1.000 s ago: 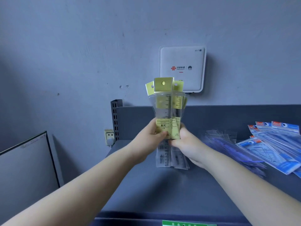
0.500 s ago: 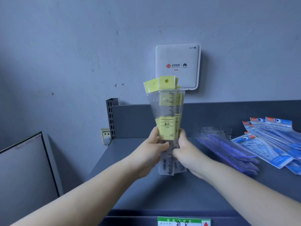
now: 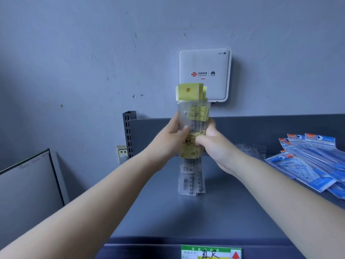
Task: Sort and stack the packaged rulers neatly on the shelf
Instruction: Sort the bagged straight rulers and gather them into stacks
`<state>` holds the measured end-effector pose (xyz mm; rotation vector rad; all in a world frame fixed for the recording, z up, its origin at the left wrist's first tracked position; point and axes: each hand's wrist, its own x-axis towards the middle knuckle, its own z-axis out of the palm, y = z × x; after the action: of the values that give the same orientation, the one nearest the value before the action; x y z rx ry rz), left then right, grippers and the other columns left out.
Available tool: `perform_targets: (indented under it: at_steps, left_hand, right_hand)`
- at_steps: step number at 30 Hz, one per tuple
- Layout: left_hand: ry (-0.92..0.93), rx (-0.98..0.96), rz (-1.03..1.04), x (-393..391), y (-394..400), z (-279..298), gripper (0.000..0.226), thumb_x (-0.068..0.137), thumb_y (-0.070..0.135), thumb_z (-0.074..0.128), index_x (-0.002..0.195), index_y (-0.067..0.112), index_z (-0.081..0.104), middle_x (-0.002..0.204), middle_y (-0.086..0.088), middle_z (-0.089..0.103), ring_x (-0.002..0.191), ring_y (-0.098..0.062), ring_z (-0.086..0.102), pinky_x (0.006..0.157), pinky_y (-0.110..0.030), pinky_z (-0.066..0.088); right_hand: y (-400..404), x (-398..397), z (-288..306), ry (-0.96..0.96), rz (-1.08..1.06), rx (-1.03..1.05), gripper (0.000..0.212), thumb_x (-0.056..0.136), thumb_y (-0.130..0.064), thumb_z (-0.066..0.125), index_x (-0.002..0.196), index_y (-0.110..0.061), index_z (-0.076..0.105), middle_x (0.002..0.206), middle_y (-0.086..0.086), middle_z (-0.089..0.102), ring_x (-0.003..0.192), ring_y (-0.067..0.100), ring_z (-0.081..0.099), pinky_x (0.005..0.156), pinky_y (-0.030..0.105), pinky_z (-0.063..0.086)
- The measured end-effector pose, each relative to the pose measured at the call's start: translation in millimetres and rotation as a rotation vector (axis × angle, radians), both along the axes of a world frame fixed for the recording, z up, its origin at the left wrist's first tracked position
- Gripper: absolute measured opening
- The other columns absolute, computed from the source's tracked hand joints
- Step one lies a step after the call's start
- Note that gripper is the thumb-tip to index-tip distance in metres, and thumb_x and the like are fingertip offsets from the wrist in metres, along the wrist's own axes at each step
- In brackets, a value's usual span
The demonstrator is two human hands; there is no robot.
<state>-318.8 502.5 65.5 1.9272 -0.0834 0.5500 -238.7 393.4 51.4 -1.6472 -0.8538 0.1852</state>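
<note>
Left hand (image 3: pixel 172 134) and right hand (image 3: pixel 211 144) both pinch the upright rulers (image 3: pixel 192 139); the slick sleeves below them could slide apart and fan.

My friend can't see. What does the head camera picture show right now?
Two hands, the left hand and the right hand, hold a bundle of yellow-labelled packaged rulers upright above a grey shelf. Blue ruler packs lie fanned out on the shelf's right side, and a white wifi box hangs on the wall behind.

A stationery shop: price-tagged shelf (image 3: pixel 205 221) with packaged rulers (image 3: pixel 313 161).
</note>
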Motion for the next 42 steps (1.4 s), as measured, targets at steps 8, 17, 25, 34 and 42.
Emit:
perform_targets:
  at_steps: [8, 17, 25, 34, 42]
  left_hand:
    - [0.0, -0.083, -0.097, -1.9, -6.2, -9.4, 0.043, 0.1, 0.004, 0.031, 0.127, 0.031, 0.05, 0.101, 0.019, 0.067, 0.089, 0.001, 0.062, 0.075, -0.016, 0.051]
    - [-0.095, 0.016, 0.007, 1.6, -5.3, 0.2, 0.05, 0.096, 0.007, 0.036, 0.13, 0.042, 0.045, 0.111, 0.021, 0.063, 0.084, 0.002, 0.059, 0.079, -0.015, 0.046]
    - [0.016, -0.178, -0.059, 5.0, -12.4, -21.6, 0.047, 0.1, 0.01, 0.033, 0.14, 0.033, 0.036, 0.124, 0.009, 0.059, 0.106, 0.0, 0.055, 0.072, -0.007, 0.041]
    - [0.36, 0.09, -0.034, -1.4, -1.9, -59.4, 0.05, 0.095, -0.001, 0.03, 0.111, 0.043, 0.048, 0.11, 0.021, 0.058, 0.101, -0.011, 0.056, 0.097, -0.024, 0.042]
    - [0.358, -0.019, -0.025, 4.2, -12.6, -70.6, 0.059, 0.087, -0.012, 0.021, 0.115, 0.03, 0.051, 0.09, 0.008, 0.063, 0.054, 0.004, 0.055, 0.051, -0.009, 0.042]
  right_hand:
    - [8.6, -8.0, -0.8, -0.009, -0.005, 0.182, 0.05, 0.086, 0.005, 0.037, 0.122, -0.028, 0.027, 0.111, 0.001, 0.055, 0.092, 0.01, 0.054, 0.071, 0.02, 0.046]
    - [7.3, -4.6, 15.9, -0.161, -0.023, 0.078, 0.046, 0.086, 0.006, 0.033, 0.118, -0.026, 0.028, 0.107, -0.001, 0.053, 0.095, 0.013, 0.05, 0.074, 0.025, 0.042]
    - [11.5, -6.1, -10.7, 0.021, 0.007, 0.228, 0.041, 0.084, -0.004, 0.046, 0.117, -0.027, 0.037, 0.111, 0.002, 0.06, 0.1, 0.013, 0.058, 0.078, 0.023, 0.047]
    - [-11.6, -4.7, -42.9, 0.0, -0.027, -0.389, 0.052, 0.085, 0.003, 0.033, 0.126, -0.028, 0.026, 0.121, 0.002, 0.049, 0.111, 0.02, 0.05, 0.095, 0.034, 0.043]
    - [-6.0, -7.5, -56.5, 0.09, -0.06, -0.32, 0.055, 0.082, 0.008, 0.027, 0.123, -0.029, 0.03, 0.116, 0.002, 0.054, 0.1, 0.016, 0.053, 0.076, 0.027, 0.048]
